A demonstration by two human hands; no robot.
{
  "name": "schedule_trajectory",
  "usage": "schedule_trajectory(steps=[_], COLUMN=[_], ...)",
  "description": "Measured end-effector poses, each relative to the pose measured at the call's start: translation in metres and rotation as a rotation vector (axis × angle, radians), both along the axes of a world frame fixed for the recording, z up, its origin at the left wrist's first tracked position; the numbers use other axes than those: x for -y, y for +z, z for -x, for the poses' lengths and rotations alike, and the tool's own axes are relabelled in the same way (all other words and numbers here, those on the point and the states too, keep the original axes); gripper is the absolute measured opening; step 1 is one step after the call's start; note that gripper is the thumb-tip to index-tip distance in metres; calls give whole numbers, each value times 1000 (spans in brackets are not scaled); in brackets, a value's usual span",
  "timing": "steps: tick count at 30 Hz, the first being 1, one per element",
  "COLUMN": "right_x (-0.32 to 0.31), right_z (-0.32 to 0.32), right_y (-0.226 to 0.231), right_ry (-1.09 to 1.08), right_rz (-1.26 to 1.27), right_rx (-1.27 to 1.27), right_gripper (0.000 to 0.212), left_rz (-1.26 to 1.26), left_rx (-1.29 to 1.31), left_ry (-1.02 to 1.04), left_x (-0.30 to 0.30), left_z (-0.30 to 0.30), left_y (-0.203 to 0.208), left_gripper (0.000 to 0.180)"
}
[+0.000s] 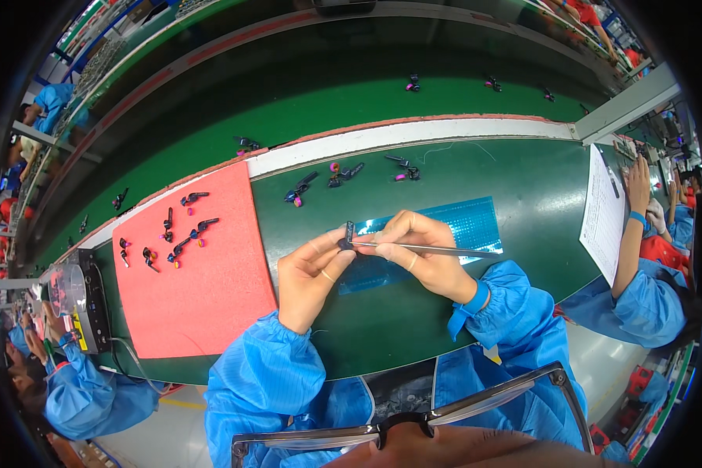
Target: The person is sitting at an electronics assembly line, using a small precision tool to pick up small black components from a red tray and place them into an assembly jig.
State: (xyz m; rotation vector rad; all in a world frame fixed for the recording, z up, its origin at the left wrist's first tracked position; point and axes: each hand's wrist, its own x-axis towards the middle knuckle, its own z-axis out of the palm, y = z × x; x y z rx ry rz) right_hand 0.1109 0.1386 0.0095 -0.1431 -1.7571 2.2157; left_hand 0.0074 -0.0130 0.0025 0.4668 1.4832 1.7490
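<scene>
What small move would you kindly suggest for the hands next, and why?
I would perhaps bring the thin silvery tool gently against the small dark part: the left hand pinches that part, and the right hand holds the tool with its tip right by it; whether they touch is too small to tell.

no legible text; tiny print on the white sheet (603, 212) unreadable

A green worktable (538, 226) stands indoors. Along its far edge runs a white ledge (444, 132), another green surface (327, 101) beyond; at the worktable's far right corner, a grey beam (630, 103); past its near side, pale floor (593, 382).
</scene>
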Motion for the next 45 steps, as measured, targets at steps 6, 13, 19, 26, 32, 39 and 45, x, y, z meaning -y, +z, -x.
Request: schedule_trajectory(steps=[6, 13, 19, 26, 32, 39, 45], right_x=[2, 6, 7, 14, 11, -7, -7], right_z=[0, 1, 0, -1, -4, 1, 2], right_y=[-3, -5, -3, 1, -3, -13, -11], right_ry=[-28, -60, -74, -72, -34, -79, -86], right_rz=[-54, -119, -194, -234, -199, -90, -135], right_rx=[-13, -26, -12, 16, -7, 301, 320], right_gripper=[4, 4, 4, 4, 6, 14, 11], left_rz=[-19, -41, -13, 2, -24, -13, -7], left_rx=[20, -4, -17, -19, -14, 21, 39], left_ry=[-16, -4, 43, 56, 52, 117, 109], left_x=[-1, 0, 1, 3, 3, 0, 0], left_z=[0, -1, -1, 0, -1, 3, 4], left_y=[-1, -3, -4, -4, -5, -6, -7], left_gripper=[32, 32, 27, 25, 24, 28, 30])
